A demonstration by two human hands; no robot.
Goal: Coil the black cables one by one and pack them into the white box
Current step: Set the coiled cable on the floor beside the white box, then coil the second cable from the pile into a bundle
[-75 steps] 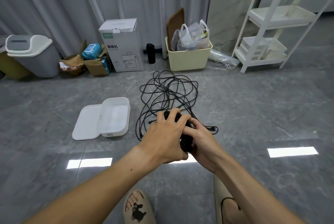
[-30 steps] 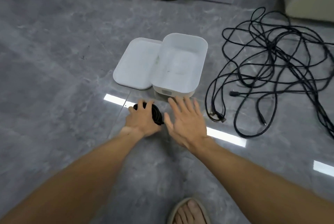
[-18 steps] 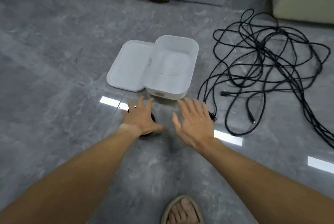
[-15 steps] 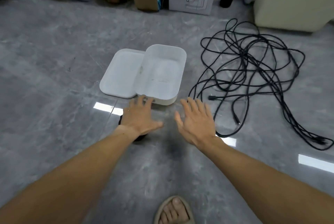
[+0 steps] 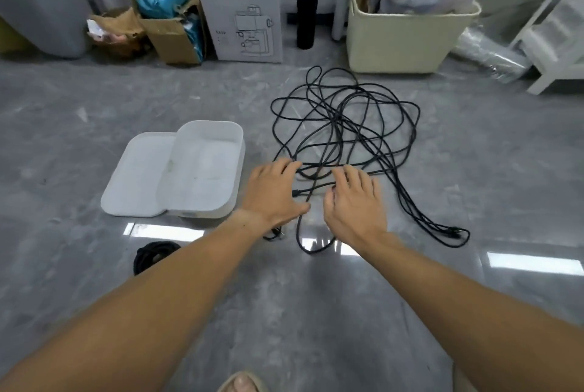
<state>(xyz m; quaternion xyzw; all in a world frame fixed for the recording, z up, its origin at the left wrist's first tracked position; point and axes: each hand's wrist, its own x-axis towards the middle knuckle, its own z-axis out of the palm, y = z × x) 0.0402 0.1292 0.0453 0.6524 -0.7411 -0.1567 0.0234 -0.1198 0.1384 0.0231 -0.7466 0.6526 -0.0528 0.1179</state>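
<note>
You have one view only, from the camera on your head; no second view overlaps it. It looks forward and steeply down across the floor (image 5: pixel 94 126). Your forearms enter from the two bottom corners and run up to mid-frame, where your left hand (image 5: pixel 273 190) and right hand (image 5: pixel 354 202) sit close to the lens. A toe (image 5: pixel 241 382) shows at the bottom edge, so the lens stands almost over your feet. The top edge takes in the far side of the floor, with the carton (image 5: pixel 240 2) and basket (image 5: pixel 407 34) along the wall. The wide lens bends straight lines near the edges. Fine detail is slightly blurred.
</note>
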